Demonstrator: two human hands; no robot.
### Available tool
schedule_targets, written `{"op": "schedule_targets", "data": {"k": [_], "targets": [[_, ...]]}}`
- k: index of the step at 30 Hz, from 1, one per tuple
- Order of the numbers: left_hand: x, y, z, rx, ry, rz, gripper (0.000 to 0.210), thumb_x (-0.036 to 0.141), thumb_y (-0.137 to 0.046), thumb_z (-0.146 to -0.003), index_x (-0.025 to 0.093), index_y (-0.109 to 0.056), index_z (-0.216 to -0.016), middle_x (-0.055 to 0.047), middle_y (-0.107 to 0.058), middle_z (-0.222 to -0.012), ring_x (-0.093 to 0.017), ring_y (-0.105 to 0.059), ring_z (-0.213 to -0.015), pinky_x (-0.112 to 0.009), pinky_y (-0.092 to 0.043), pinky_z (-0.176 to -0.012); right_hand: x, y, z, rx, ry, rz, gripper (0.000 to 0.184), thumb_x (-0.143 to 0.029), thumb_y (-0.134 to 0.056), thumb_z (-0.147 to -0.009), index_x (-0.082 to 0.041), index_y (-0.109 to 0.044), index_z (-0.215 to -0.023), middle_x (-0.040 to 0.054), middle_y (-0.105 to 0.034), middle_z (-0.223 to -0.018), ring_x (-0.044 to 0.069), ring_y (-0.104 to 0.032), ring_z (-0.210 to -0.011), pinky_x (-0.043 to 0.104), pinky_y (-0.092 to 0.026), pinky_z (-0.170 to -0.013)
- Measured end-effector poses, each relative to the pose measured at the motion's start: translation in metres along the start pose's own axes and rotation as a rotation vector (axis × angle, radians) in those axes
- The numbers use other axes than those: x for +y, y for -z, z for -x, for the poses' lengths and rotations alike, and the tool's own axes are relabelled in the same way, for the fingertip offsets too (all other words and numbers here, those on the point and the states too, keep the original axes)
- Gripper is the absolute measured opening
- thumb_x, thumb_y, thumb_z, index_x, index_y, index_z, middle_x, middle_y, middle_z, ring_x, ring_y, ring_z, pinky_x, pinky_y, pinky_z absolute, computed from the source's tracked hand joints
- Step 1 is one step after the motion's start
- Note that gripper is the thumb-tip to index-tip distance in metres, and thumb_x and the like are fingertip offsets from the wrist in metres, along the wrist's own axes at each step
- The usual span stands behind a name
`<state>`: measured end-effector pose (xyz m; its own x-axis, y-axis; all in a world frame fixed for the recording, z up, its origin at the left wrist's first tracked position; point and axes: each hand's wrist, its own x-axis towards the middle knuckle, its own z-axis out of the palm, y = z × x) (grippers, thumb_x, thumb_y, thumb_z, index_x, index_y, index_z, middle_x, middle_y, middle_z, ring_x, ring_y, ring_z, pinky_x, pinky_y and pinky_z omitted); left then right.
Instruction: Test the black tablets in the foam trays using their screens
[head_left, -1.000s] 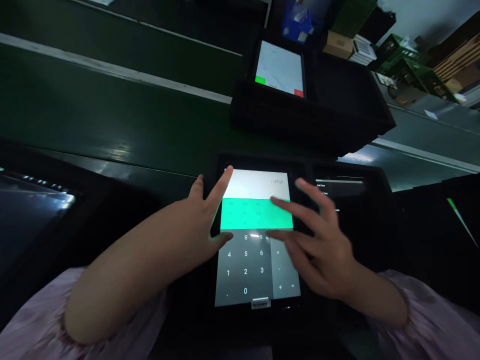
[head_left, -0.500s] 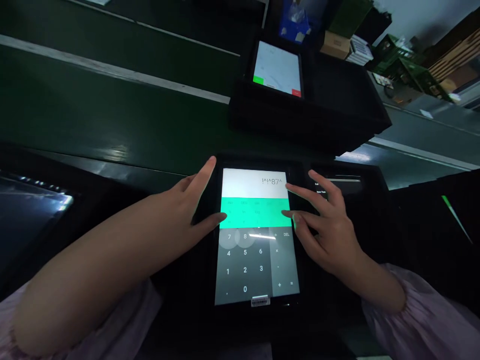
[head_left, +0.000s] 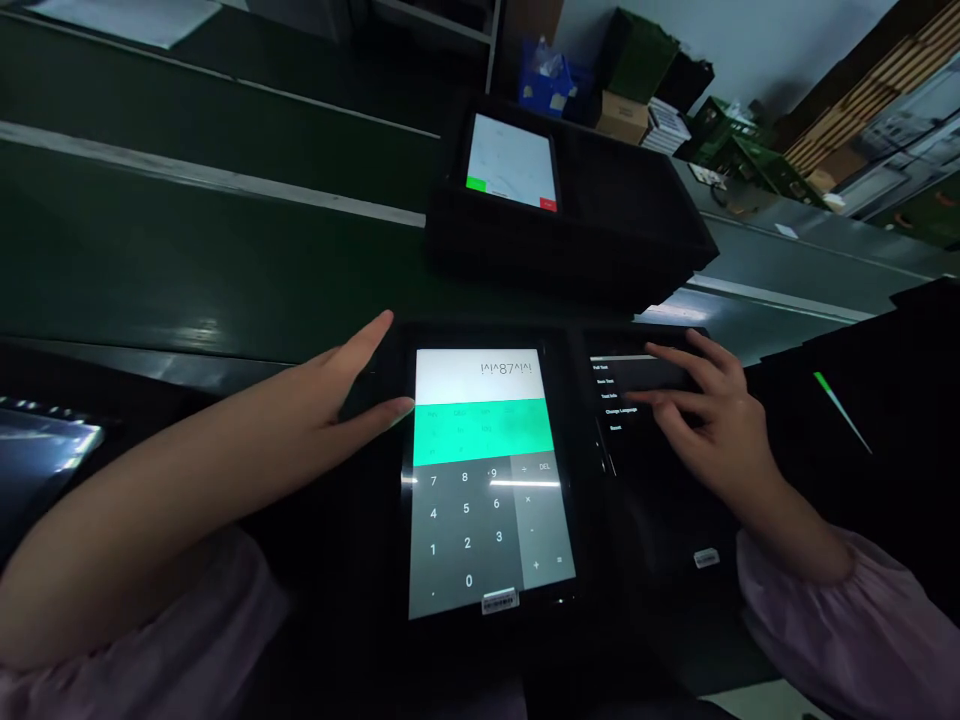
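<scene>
So left hand (head_left: 337,385) lies flat, steadying the calculator tablet (head_left: 487,480) beside it; right hand (head_left: 705,420), fingers spread, taps the dark menu tablet (head_left: 637,400).

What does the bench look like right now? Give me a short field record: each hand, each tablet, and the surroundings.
left hand: open, fingers spread, thumb tip at the left edge of the calculator tablet
right hand: open, fingertips on the dark menu tablet
calculator tablet: lit, keypad below a green band, a string of symbols on the white display
dark menu tablet: right of the calculator tablet, white menu lines on black
far tablet: white screen with green and red corners, lying in a black tray
sleeves: pale pink, on both forearms
</scene>
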<state>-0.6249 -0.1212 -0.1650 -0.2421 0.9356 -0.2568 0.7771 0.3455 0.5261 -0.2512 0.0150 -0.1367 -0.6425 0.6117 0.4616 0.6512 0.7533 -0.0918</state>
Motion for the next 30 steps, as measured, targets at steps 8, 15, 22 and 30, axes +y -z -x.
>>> {"op": "schedule_targets", "data": {"k": [8, 15, 22, 30], "targets": [[0.019, -0.007, -0.026, 0.057, -0.098, 0.042, 0.108, 0.07, -0.039, -0.083, 0.012, -0.009, -0.17, -0.012, -0.011, -0.181, -0.034, -0.016, -0.165, -0.052, -0.03, -0.128, 0.01, -0.01, 0.01, 0.03, -0.018, -0.046, 0.03, -0.03, -0.056, -0.102, -0.032, -0.085, -0.097, 0.0029, -0.075, -0.133, 0.035, -0.057, -0.142, 0.062, -0.054, -0.111], [0.008, -0.018, -0.039, 0.064, -0.114, 0.046, 0.11, 0.067, -0.062, -0.082, 0.03, -0.009, -0.171, -0.015, -0.007, -0.18, -0.038, -0.063, -0.127, -0.052, -0.059, -0.098, 0.006, -0.005, 0.01, 0.161, -0.085, -0.163, 0.028, -0.023, -0.058, -0.103, -0.031, -0.084, -0.1, 0.004, -0.078, -0.123, 0.03, -0.067, -0.13, 0.056, -0.057, -0.107], [0.01, -0.013, -0.035, 0.021, -0.091, 0.023, 0.111, 0.079, -0.048, -0.081, 0.026, -0.007, -0.17, -0.01, -0.004, -0.181, -0.045, -0.025, -0.158, -0.056, -0.049, -0.112, 0.002, -0.002, 0.012, 0.113, -0.076, -0.215, 0.029, -0.023, -0.057, -0.103, -0.033, -0.084, -0.102, 0.0034, -0.078, -0.122, 0.029, -0.067, -0.129, 0.056, -0.055, -0.111], [-0.002, -0.017, -0.032, 0.132, -0.084, 0.145, 0.102, 0.077, -0.052, -0.087, 0.034, -0.012, -0.17, -0.003, -0.022, -0.179, -0.035, -0.035, -0.159, -0.056, -0.033, -0.127, 0.004, 0.0, 0.014, -0.081, 0.004, -0.189, 0.033, -0.029, -0.052, -0.105, -0.036, -0.084, -0.102, 0.0019, -0.074, -0.132, 0.031, -0.06, -0.137, 0.062, -0.052, -0.113]]}}
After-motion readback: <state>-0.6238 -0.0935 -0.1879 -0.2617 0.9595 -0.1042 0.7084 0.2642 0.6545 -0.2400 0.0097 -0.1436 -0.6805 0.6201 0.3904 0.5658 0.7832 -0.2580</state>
